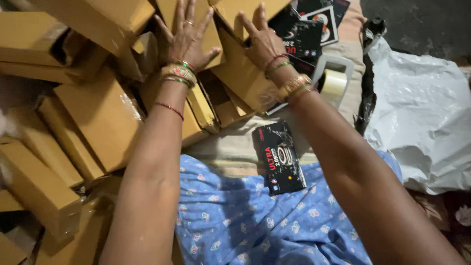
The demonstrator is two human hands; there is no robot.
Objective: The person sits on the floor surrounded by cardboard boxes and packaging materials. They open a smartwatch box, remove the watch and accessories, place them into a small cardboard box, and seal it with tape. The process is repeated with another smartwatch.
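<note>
- The left hand [184,41] lies flat, fingers spread and released, pressing on a brown cardboard box [196,29] at the top of the heap; it grips nothing.
- The right hand [262,41] also rests open, palm down, fingers extended over a second cardboard box [240,73] that leans tilted against the pile, just beside the left hand's box.
- Both boxes sit at the far edge of the heap of similar brown boxes [98,113] that fills the left side of the view, directly under the fingers and touching them.
- The boxes look light and stiff, with smooth, slightly slippery card faces; corners could crush. A safe hold seems to be across the long edges, thumb on one side and fingers on the other.
- A black printed carton [279,157] lies on the blue patterned cloth [255,221] of the lap, between the forearms and well apart from both hands.
- A tape dispenser [333,81] sits near the right wrist; a white plastic bag [422,113] lies to the right.
</note>
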